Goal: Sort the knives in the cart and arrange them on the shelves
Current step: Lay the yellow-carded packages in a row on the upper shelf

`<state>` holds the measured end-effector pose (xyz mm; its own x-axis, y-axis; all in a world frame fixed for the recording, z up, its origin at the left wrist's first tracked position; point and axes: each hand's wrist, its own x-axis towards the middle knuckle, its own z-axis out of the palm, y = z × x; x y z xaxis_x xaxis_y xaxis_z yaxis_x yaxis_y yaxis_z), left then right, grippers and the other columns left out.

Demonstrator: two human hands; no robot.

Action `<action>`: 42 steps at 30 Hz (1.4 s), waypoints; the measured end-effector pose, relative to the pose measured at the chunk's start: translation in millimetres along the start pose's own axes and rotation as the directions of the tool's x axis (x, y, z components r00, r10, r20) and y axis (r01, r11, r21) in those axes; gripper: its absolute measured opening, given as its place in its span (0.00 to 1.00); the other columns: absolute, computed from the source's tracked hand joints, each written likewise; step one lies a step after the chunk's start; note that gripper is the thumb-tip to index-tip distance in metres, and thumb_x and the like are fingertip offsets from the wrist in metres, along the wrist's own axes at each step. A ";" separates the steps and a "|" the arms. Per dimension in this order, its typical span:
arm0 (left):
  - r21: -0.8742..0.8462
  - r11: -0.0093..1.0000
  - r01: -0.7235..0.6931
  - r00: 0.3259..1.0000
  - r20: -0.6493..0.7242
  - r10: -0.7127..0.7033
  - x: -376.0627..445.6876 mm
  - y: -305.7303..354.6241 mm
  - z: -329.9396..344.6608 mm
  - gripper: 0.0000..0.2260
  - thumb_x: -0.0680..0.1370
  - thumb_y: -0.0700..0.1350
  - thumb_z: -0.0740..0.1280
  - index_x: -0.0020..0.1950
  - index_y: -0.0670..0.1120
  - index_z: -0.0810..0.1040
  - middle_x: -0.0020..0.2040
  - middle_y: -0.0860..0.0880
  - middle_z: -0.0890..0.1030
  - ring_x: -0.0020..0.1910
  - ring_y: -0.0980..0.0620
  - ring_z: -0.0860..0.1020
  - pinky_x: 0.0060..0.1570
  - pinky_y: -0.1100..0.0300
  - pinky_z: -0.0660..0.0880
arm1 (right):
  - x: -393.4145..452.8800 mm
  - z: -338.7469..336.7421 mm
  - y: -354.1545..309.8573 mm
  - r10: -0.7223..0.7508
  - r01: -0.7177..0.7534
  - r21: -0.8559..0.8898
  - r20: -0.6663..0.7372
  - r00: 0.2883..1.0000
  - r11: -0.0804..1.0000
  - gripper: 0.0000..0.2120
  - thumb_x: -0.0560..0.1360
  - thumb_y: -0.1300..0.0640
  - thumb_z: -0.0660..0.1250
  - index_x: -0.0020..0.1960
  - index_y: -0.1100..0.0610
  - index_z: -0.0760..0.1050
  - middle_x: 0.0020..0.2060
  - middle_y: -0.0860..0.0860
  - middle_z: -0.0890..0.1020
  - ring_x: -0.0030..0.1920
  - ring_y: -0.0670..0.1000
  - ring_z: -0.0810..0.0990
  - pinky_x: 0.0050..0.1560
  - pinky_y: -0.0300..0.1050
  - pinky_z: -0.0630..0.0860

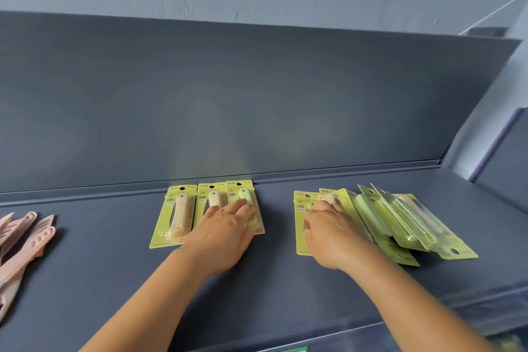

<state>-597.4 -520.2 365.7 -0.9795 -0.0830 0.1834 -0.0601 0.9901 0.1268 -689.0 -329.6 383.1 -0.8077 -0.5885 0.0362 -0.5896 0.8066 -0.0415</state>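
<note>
Three yellow-carded fruit knife packs lie side by side against the back of the dark shelf [114, 237]: a beige-handled one [175, 216], a middle one [211, 194] and a green-handled one [243, 194]. My left hand [225, 226] rests flat on the middle and green-handled packs with straight fingers. To the right lies a loose heap of packs [400, 223], fanned and overlapping. My right hand [328, 228] is on the heap's left end, fingers curled over a pack [300, 206] there; its fingertips are hidden.
Several pink knives [23, 243] lie at the shelf's left edge. The shelf's upright back panel [257, 100] rises behind the packs. The front lip [328, 334] runs along the bottom. Another shelf unit [503, 157] stands at the right.
</note>
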 end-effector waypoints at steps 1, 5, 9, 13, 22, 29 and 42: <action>-0.004 1.000 0.006 1.000 0.000 -0.006 0.6 1.6 0.3 0.19 0.81 0.53 0.55 0.72 0.53 0.61 0.74 0.54 0.63 0.68 0.49 0.67 0.68 0.58 0.56 | -2.2 1.3 1.9 -0.020 0.020 0.013 0.013 1.000 1.000 0.11 0.77 0.59 0.60 0.59 0.54 0.71 0.61 0.50 0.69 0.64 0.55 0.64 0.63 0.46 0.64; -0.016 1.000 0.019 1.000 -0.012 -0.019 2.4 3.4 3.4 0.19 0.81 0.53 0.55 0.72 0.53 0.62 0.72 0.55 0.64 0.66 0.49 0.69 0.66 0.60 0.58 | 3.0 1.8 -2.9 -0.108 0.105 0.123 0.017 0.994 0.987 0.08 0.77 0.62 0.58 0.56 0.55 0.69 0.62 0.49 0.67 0.61 0.53 0.66 0.60 0.45 0.66; -0.033 0.999 0.040 0.999 -0.003 -0.040 2.3 0.3 7.8 0.22 0.82 0.54 0.53 0.75 0.55 0.58 0.76 0.56 0.59 0.71 0.51 0.63 0.70 0.59 0.56 | 19.8 8.1 -19.0 -0.151 0.145 0.177 0.017 0.988 0.973 0.15 0.77 0.63 0.56 0.64 0.58 0.65 0.73 0.49 0.57 0.70 0.54 0.58 0.66 0.47 0.63; -0.039 0.998 0.039 0.999 -0.008 -0.040 2.5 -0.6 10.1 0.21 0.82 0.54 0.53 0.75 0.56 0.59 0.76 0.56 0.59 0.72 0.52 0.62 0.70 0.59 0.55 | 35.5 9.1 -33.0 -0.137 0.132 0.202 0.011 0.991 0.970 0.20 0.77 0.65 0.56 0.69 0.59 0.63 0.75 0.49 0.53 0.72 0.54 0.54 0.69 0.47 0.60; -0.024 0.999 0.033 0.999 -0.022 -0.033 3.0 -1.0 11.0 0.21 0.82 0.53 0.53 0.75 0.55 0.59 0.76 0.55 0.59 0.72 0.52 0.62 0.70 0.60 0.55 | 41.5 12.0 -42.4 -0.151 0.150 0.206 -0.010 0.988 0.967 0.20 0.77 0.64 0.56 0.68 0.58 0.64 0.74 0.49 0.56 0.70 0.54 0.56 0.67 0.47 0.62; -0.026 0.999 0.030 1.000 0.001 -0.030 2.3 16.0 -5.0 0.25 0.80 0.55 0.57 0.76 0.52 0.57 0.76 0.52 0.58 0.73 0.49 0.60 0.70 0.59 0.55 | 33.1 -9.6 0.2 -0.025 0.043 0.278 -0.067 0.997 0.960 0.22 0.77 0.64 0.54 0.70 0.53 0.66 0.69 0.49 0.66 0.67 0.53 0.64 0.61 0.46 0.66; 0.008 0.997 -0.077 0.985 0.158 0.075 42.0 120.6 9.4 0.23 0.78 0.58 0.59 0.69 0.48 0.67 0.66 0.46 0.66 0.63 0.43 0.70 0.62 0.51 0.67 | -2.0 -4.5 71.6 -0.036 0.034 0.069 0.028 0.999 0.997 0.20 0.79 0.60 0.53 0.71 0.53 0.64 0.73 0.47 0.61 0.75 0.50 0.52 0.74 0.46 0.51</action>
<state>-647.6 -403.3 379.5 -0.9993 0.0102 0.0364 0.0140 0.9945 0.1041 -729.6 -270.4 384.5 -0.7855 -0.6188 0.0099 -0.6160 0.7802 -0.1088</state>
